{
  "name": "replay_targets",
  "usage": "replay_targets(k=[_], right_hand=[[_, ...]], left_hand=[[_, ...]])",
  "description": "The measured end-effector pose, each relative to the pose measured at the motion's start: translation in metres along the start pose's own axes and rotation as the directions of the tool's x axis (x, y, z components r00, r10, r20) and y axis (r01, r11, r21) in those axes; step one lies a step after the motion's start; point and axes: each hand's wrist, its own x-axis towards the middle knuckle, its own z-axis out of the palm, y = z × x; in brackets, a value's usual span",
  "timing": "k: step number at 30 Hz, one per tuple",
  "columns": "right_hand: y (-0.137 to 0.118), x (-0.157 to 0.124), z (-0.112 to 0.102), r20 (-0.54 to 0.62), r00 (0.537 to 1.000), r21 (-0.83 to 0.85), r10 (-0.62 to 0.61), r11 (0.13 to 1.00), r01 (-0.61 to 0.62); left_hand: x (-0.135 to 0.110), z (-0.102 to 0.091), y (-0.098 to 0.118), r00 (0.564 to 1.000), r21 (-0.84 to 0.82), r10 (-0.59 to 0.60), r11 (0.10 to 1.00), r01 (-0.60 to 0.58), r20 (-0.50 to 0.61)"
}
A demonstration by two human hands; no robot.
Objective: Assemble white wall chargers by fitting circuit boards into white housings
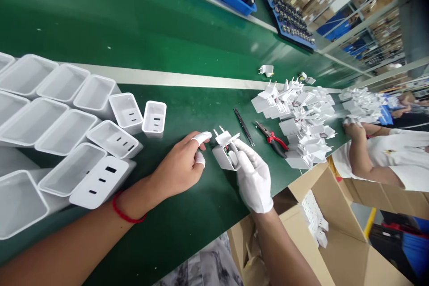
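Note:
My right hand (pixel 253 174), in a white glove, grips a white charger housing (pixel 224 155) with its plug part (pixel 224 136) and two prongs sticking up at the top. My left hand (pixel 182 165) is bare, with white finger cots on two fingertips; its fingers reach to the plug part and pinch at its left side. Both hands hover just above the green belt (pixel 187 214). A red band circles my left wrist.
Several empty white charger shells (pixel 100 178) lie in rows at the left. A heap of plug parts (pixel 301 116) sits at the right, with black tweezers (pixel 244 126) and red-handled pliers (pixel 273 138) beside it. A cardboard box (pixel 321 214) stands below. Another person's arm (pixel 365 152) works at the right.

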Motion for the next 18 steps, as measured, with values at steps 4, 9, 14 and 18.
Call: replay_targets(k=[4, 9, 14, 18], right_hand=[[-0.001, 0.013, 0.003, 0.123, 0.992, 0.029, 0.037, 0.999, -0.040], [0.002, 0.013, 0.005, 0.086, 0.993, 0.021, 0.078, 0.997, -0.080], [0.007, 0.015, 0.006, 0.051, 0.998, 0.097, 0.037, 0.994, -0.042], [0.006, 0.013, -0.001, -0.060, 0.996, 0.285, 0.062, 0.958, -0.043]], left_hand=[[0.000, 0.000, 0.000, 1.000, 0.019, 0.002, 1.000, -0.002, 0.002], [-0.001, 0.001, 0.000, 1.000, 0.020, -0.024, 1.000, 0.024, 0.017], [0.000, 0.000, 0.000, 1.000, 0.034, 0.003, 0.999, -0.004, 0.018], [0.001, -0.003, 0.001, 1.000, 0.046, 0.002, 0.999, -0.002, 0.019]])
